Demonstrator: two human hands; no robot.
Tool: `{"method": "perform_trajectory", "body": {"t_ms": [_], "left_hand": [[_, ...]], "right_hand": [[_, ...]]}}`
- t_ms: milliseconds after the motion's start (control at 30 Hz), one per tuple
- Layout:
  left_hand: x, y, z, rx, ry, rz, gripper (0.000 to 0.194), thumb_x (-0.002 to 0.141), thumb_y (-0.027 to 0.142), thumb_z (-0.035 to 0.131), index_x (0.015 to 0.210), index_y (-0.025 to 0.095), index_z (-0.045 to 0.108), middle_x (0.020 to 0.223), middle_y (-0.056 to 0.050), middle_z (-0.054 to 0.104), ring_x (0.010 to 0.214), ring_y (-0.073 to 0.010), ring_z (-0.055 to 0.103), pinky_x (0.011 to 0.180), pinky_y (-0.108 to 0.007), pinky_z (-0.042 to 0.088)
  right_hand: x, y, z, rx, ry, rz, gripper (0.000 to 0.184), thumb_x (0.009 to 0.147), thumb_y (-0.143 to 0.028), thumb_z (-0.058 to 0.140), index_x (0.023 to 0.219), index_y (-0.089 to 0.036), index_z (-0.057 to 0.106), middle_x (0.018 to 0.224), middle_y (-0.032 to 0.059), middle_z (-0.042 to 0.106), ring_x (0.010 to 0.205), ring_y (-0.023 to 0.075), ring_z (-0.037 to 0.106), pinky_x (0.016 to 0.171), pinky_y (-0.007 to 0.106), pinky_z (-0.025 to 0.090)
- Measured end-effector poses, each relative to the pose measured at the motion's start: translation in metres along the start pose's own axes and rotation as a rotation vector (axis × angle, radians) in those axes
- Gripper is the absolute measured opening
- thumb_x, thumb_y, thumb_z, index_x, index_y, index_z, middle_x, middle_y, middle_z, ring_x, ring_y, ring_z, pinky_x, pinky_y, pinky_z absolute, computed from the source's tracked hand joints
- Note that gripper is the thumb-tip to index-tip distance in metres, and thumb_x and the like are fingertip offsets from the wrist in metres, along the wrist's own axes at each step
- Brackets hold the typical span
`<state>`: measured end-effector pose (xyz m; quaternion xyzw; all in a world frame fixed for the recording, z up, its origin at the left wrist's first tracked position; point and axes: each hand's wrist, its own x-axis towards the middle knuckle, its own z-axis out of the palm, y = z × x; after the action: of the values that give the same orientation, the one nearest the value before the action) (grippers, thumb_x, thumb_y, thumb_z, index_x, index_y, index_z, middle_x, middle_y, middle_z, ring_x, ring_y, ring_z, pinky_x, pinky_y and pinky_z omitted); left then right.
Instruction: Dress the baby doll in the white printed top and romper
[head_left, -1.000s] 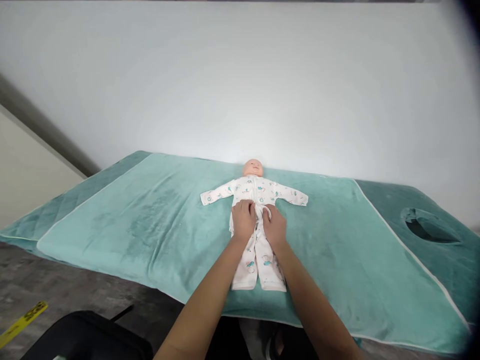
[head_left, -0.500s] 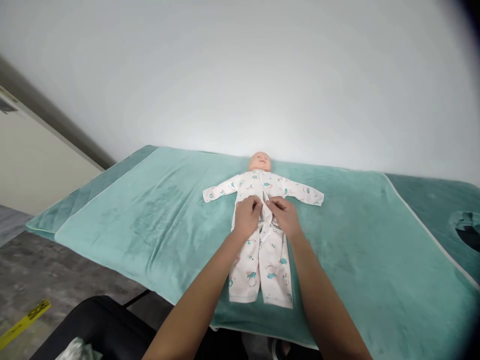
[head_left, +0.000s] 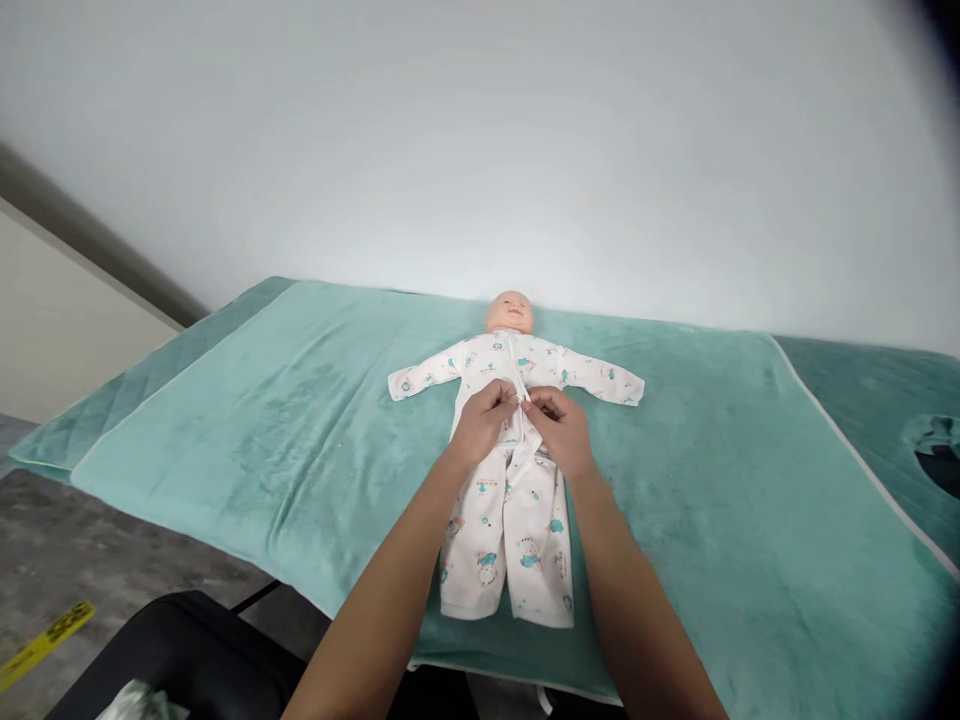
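A baby doll (head_left: 510, 311) lies on its back, head toward the wall, dressed in a white baby jacket (head_left: 480, 358) with coloured prints. Matching trousers (head_left: 480, 560) cover its legs. My left hand (head_left: 482, 418) pinches the jacket's front edge at the belly. Opposite it, my right hand (head_left: 559, 425) pinches the other front edge, the fingertips of both hands nearly meeting. Above them the jacket front is together up to the neck; below, a flap hangs loose over the waist. Whatever fastener sits between the fingertips is too small to make out.
The doll rests on a bed with a teal cover (head_left: 712, 480) against a white wall (head_left: 480, 140). A round hole (head_left: 941, 460) is at the bed's right end. A black chair (head_left: 180, 650) with crumpled cloth (head_left: 142, 703) stands at lower left, near yellow tape (head_left: 46, 645).
Both hands have come closer together at the jacket front, bringing the two edges to meet. The whole view has shifted slightly.
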<state>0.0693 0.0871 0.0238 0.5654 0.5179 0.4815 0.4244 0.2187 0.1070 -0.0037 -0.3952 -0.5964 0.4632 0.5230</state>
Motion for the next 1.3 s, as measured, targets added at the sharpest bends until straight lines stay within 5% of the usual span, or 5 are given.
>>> {"method": "perform_trajectory", "body": {"t_ms": [367, 633, 867, 1000, 1300], "left_hand": [[0.000, 0.001, 0.003, 0.042, -0.012, -0.039, 0.014, 0.085, 0.028, 0.055, 0.075, 0.020, 0.050, 0.063, 0.005, 0.047, 0.062, -0.0110, 0.043, 0.060, -0.024, 0.033], [0.001, -0.004, 0.004, 0.116, -0.002, -0.027, 0.016, 0.087, 0.034, 0.054, 0.079, 0.020, 0.055, 0.065, 0.005, 0.047, 0.063, -0.0114, 0.043, 0.060, -0.024, 0.033], [0.001, -0.003, 0.004, 0.055, -0.001, -0.062, 0.023, 0.089, 0.039, 0.052, 0.077, 0.020, 0.051, 0.064, 0.005, 0.044, 0.060, -0.0104, 0.040, 0.057, -0.023, 0.033], [-0.002, -0.002, 0.006, 0.045, 0.015, -0.126, 0.026, 0.084, 0.045, 0.061, 0.080, 0.021, 0.051, 0.064, 0.006, 0.042, 0.054, -0.0083, 0.035, 0.050, -0.022, 0.029], [-0.004, -0.012, 0.011, 0.218, 0.165, -0.004, 0.008, 0.080, 0.027, 0.058, 0.085, 0.021, 0.057, 0.064, 0.007, 0.044, 0.059, -0.0100, 0.041, 0.057, -0.022, 0.034]], "right_hand": [[0.000, 0.008, -0.004, 0.001, -0.019, -0.070, 0.017, 0.080, -0.037, 0.069, 0.076, -0.020, 0.068, 0.098, 0.0051, 0.072, 0.083, 0.0180, 0.065, 0.075, 0.030, 0.050], [0.005, 0.000, -0.009, 0.101, -0.051, 0.143, 0.025, 0.075, -0.043, 0.072, 0.087, -0.022, 0.067, 0.069, -0.0001, 0.066, 0.063, 0.0151, 0.060, 0.059, 0.027, 0.047], [0.002, 0.005, -0.001, -0.080, -0.014, 0.059, 0.026, 0.076, -0.035, 0.069, 0.098, -0.025, 0.059, 0.050, -0.0105, 0.041, 0.045, 0.0107, 0.038, 0.047, 0.024, 0.030], [-0.002, 0.000, 0.005, -0.220, 0.029, -0.007, 0.021, 0.080, -0.030, 0.063, 0.100, -0.025, 0.059, 0.051, -0.0105, 0.035, 0.047, 0.0114, 0.036, 0.051, 0.025, 0.031], [-0.003, 0.002, 0.005, -0.274, 0.008, -0.058, 0.035, 0.077, -0.022, 0.055, 0.111, -0.024, 0.063, 0.071, -0.0048, 0.057, 0.052, 0.0113, 0.043, 0.057, 0.026, 0.038]]}}
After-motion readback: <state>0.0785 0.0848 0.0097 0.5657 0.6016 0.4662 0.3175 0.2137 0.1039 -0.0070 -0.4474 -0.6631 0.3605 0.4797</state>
